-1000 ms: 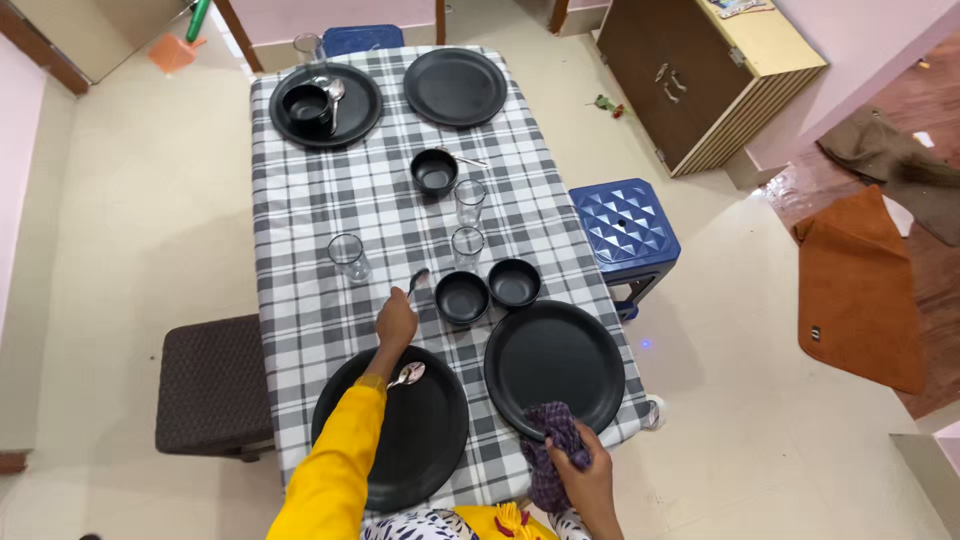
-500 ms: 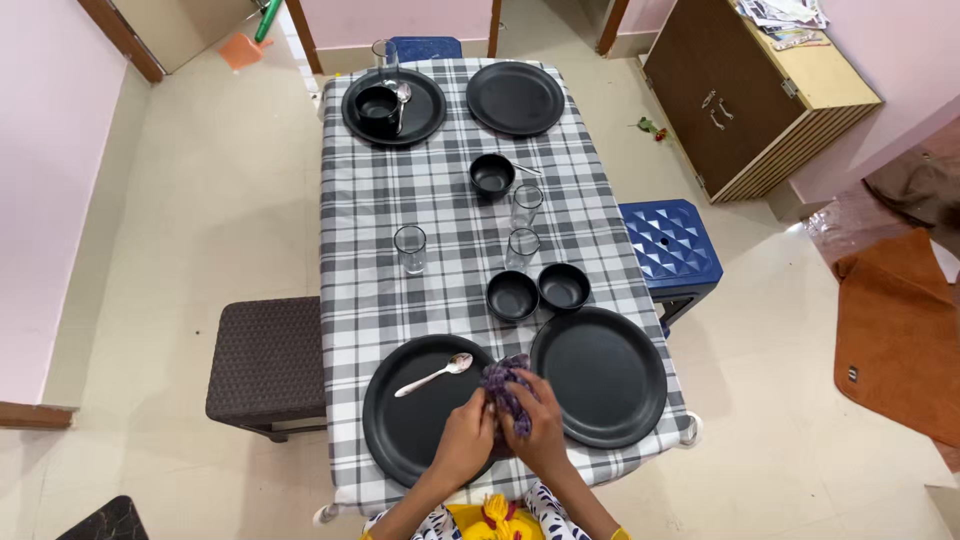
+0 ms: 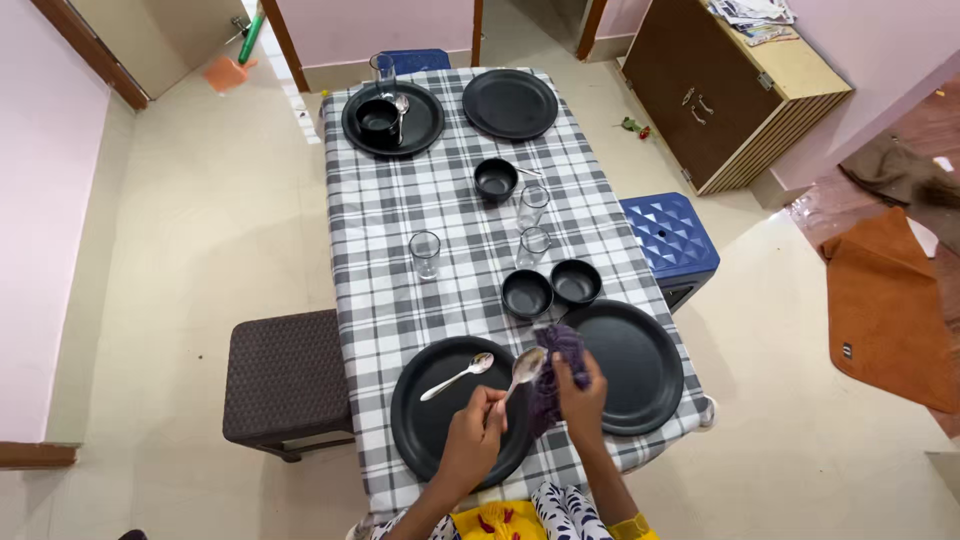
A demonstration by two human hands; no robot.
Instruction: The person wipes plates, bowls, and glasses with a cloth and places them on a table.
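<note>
A spoon (image 3: 524, 366) is held up over the gap between the two near black plates, its bowl uppermost and touching a purple cloth (image 3: 556, 368). The step in hand is judged to be the wiping of that spoon. It would be done well if the bowl were wrapped fully in the cloth and rubbed front and back, the handle being kept steady low down so that the metal does not slip or knock the plate (image 3: 445, 425) beneath.

The left hand (image 3: 472, 432) is closed around the lower handle, fingers curled tight, with the spoon angled up and to the right. The right hand (image 3: 580, 392) is closed on the cloth, which is bunched in the fingers and pressed against the spoon's bowl from the right. Both forearms are brought in from the bottom edge and meet near the table's (image 3: 380, 225) near end.

A second spoon (image 3: 457, 375) lies on the left plate, just beside the held one. The right plate (image 3: 625, 365) is bare. Beyond them two small black bowls (image 3: 551, 288) stand side by side, with three drinking glasses (image 3: 531, 225) further up the checked tablecloth. Two more plates are set at the far end.
</note>
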